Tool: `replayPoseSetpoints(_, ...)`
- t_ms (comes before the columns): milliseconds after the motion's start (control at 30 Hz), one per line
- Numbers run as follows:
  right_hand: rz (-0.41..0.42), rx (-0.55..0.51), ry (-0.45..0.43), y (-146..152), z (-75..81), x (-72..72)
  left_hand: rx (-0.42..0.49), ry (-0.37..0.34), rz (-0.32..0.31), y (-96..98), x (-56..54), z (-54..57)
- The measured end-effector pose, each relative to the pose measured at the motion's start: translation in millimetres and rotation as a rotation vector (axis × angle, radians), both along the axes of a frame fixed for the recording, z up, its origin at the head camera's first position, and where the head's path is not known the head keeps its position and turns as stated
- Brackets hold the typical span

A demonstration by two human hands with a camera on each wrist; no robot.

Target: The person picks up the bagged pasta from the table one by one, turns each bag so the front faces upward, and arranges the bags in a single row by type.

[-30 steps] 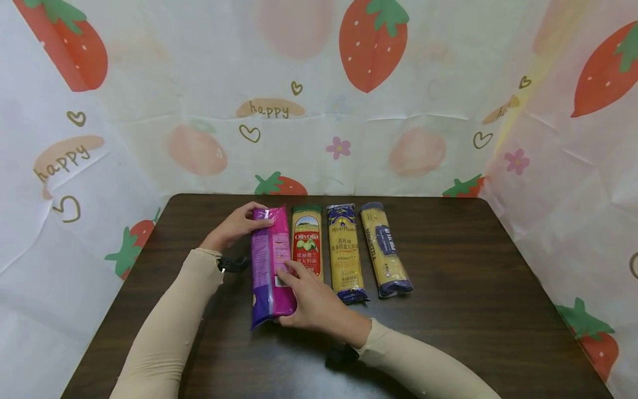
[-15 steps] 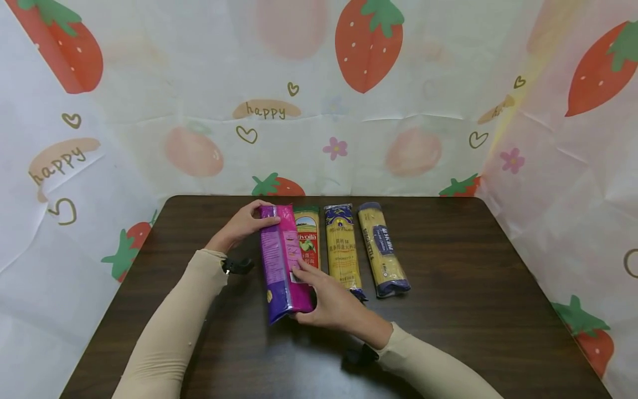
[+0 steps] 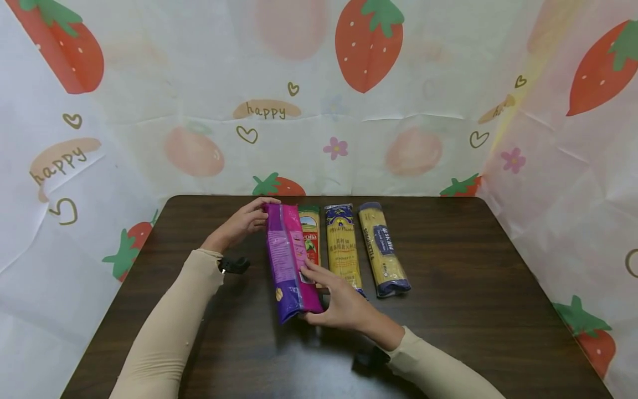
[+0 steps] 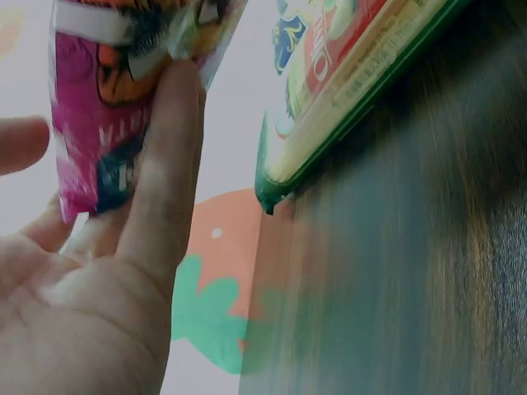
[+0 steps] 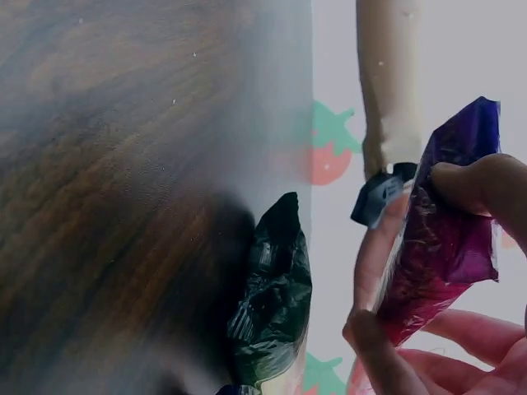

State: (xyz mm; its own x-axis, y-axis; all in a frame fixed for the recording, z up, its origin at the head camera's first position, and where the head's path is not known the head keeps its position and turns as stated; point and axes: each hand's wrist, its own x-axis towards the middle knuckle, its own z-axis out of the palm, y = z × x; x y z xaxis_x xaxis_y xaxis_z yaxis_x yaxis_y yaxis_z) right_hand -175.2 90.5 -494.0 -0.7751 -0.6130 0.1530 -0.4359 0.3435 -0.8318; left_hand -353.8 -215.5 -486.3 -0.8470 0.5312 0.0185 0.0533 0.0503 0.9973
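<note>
A pink and purple pasta packet is raised off the table at a slant, its lower end toward me. My right hand grips that lower end; the right wrist view shows the thumb on one face of the packet and fingers on the other. At the far end, my left hand touches the packet with nearly straight fingers behind it. In the left wrist view its thumb stands apart from the wrapper. Partly hidden behind the packet lies a red-labelled Olivoila pasta pack with a green end.
To the right lie a yellow spaghetti pack with blue ends and another spaghetti pack with a blue label, slightly tilted. All rest on a dark wooden table. A strawberry-print curtain surrounds the back and sides.
The pink packet has moved right, covering part of the red-labelled pack, and turned somewhat. My right hand moved right with it. My left thumb has come off the packet's front.
</note>
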Motion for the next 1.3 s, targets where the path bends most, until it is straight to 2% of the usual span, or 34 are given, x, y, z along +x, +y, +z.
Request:
replayPoseSetpoints(133,0.015,-0.028,0.007,2.3,-0.7,0.5,0.023,-0.003,-0.032,-2.9,-1.2,-0.7)
replayPoseSetpoints(367,0.039,-0.069,0.014,5.1,-4.8,0.2,0.033,0.112,-0.117,-6.0,-2.9,-4.4)
replayPoseSetpoints(467,0.04,-0.083,0.009,5.6,-6.3,0.8,0.038,0.137,-0.121,-6.8,-3.6,-5.3)
replayPoseSetpoints(667,0.051,-0.13,0.007,6.1,-10.5,1.4,0.037,0.137,-0.074,-4.9,-3.0,-5.3)
replayPoseSetpoints(867,0.06,-0.188,-0.009,5.8,-11.8,3.0,0.052,0.096,-0.007,-0.9,-1.9,-5.9)
replayPoseSetpoints(1033,0.061,-0.234,-0.016,4.7,-10.5,3.6,0.046,0.103,0.029,1.5,-0.7,-5.6)
replayPoseSetpoints(1200,0.078,-0.323,-0.083,2.9,-9.5,4.1,-0.039,0.139,0.067,1.5,-0.2,-7.9)
replayPoseSetpoints(1300,0.079,-0.373,-0.132,1.5,-8.6,4.3,-0.042,0.141,0.067,1.1,0.8,-9.2)
